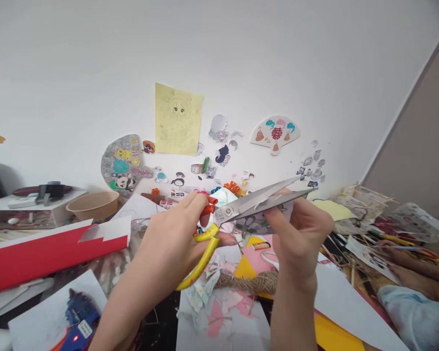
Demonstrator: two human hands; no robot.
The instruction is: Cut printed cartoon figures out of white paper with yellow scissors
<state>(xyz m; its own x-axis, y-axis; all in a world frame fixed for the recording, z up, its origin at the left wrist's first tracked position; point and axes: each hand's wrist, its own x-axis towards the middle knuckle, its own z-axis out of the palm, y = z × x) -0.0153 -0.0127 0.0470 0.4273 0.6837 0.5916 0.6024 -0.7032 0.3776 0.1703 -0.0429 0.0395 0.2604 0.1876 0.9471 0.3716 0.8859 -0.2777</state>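
Note:
My left hand [179, 234] is closed round the handles of large scissors [229, 210], one handle yellow and one red. The blades point right and upward, slightly apart, in front of my right hand [296, 234]. That hand is raised, its fingers pinching a small piece of patterned paper [256, 222] that hangs behind and below the blades. Whether the blades touch the paper cannot be made out. Under both hands lie torn pink and pale green paper scraps [219, 312] on a white sheet and a bundle of brown twine [245, 282].
Red board [51, 253] and a blue glue gun [81, 317] lie at the left, with a tan bowl [95, 205] behind. At the right, another person's hand [398, 253] is near a paper and tools. Drawings and stickers cover part of the wall.

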